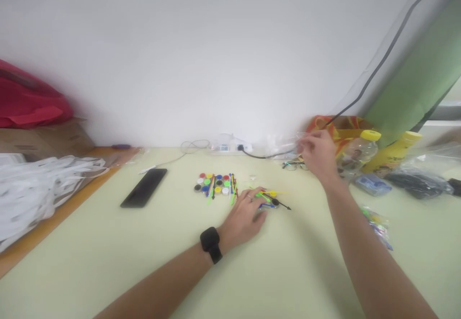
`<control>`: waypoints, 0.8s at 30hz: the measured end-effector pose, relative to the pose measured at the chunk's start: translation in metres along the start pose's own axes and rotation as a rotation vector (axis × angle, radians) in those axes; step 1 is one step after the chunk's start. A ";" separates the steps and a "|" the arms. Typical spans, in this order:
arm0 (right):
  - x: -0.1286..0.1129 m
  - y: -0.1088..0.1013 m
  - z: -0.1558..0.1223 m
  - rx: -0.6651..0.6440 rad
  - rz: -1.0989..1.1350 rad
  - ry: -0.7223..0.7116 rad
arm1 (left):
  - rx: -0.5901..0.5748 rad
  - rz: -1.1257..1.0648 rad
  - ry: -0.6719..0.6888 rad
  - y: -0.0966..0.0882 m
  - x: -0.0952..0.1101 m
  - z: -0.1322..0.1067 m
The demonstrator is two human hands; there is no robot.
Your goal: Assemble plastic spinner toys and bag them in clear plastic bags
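**A:** Where are the hands, and what are they doing?

**B:** The left hand (245,218) lies palm down on a pale green table (108,261), near the middle of the view. Its fingers are bent and close together, with the tips resting on a loose scatter of thin coloured sticks (268,196). It is unclear whether the hand grips one. A black watch (211,243) sits on that wrist.

**A:** And the right?

**B:** The right hand (319,154) is stretched further out, towards the wall. Its fingers are bunched at the edge of a clear plastic bag (284,145). The hand is blurred, so I cannot tell whether it is pinching the plastic.

**A:** What lies around them?

**B:** Just left of the sticks is a tight cluster of small round coloured caps (212,184), with more sticks laid among them. Further left is a black phone (144,188), lying flat. A pair of glasses (293,165) rests just below the right hand. By the wall, a white power strip (230,147) has a black cable (378,69) running up and to the right. To the right of that hand stand a clear bottle (360,153) and a yellow bottle (392,158), both with yellow caps. Near the right forearm lies a small bag of coloured pieces (376,223). At the far left edge is a heap of white strips (36,184).
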State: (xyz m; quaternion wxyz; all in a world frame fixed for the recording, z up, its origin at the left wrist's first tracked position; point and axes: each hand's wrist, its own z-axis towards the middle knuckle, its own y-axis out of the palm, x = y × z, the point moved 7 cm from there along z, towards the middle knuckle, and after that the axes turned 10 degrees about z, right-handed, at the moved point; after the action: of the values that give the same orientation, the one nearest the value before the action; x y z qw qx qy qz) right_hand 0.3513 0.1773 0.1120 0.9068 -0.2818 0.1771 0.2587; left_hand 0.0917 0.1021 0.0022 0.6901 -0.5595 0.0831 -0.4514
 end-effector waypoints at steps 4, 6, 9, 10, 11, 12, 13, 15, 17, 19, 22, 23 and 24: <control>0.026 0.028 0.007 -0.038 -0.079 0.051 | 0.024 -0.016 0.026 0.002 0.000 0.000; 0.032 0.043 0.013 -0.155 -0.185 0.029 | 0.032 -0.024 0.035 0.003 0.000 0.000; 0.032 0.057 0.014 -0.292 -0.234 0.028 | 0.054 -0.028 0.017 0.002 -0.002 0.000; 0.028 0.060 0.012 -0.318 -0.193 0.050 | 0.058 -0.027 0.012 0.000 -0.002 0.000; 0.023 0.065 0.007 -0.356 -0.125 0.075 | 0.057 -0.020 0.014 -0.001 -0.001 0.001; 0.015 0.071 0.000 -0.404 -0.038 0.102 | 0.050 -0.003 0.023 -0.002 0.000 0.001; 0.004 0.082 -0.011 -0.503 0.059 0.122 | 0.038 0.025 0.040 -0.002 0.003 0.002; -0.022 0.107 -0.039 -0.761 0.236 0.111 | 0.007 0.106 0.086 -0.002 0.009 0.002; -0.044 0.124 -0.062 -0.908 0.283 0.077 | -0.012 0.178 0.133 -0.002 0.014 0.001; -0.056 0.137 -0.079 -1.044 0.274 0.062 | -0.021 0.208 0.191 -0.003 0.020 0.000; -0.061 0.140 -0.088 -1.148 0.246 0.073 | -0.023 0.201 0.275 -0.008 0.024 -0.001; -0.062 0.138 -0.089 -1.170 0.248 0.084 | -0.015 0.191 0.288 -0.013 0.024 0.001; -0.063 0.135 -0.090 -1.194 0.255 0.092 | 0.010 0.176 0.288 -0.020 0.022 0.004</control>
State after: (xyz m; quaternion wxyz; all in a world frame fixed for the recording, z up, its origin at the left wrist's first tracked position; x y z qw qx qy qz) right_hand 0.2082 0.1952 0.0149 0.5454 -0.7288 0.0730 0.4075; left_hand 0.0963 0.0897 0.0290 0.7107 -0.4764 0.2275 -0.4651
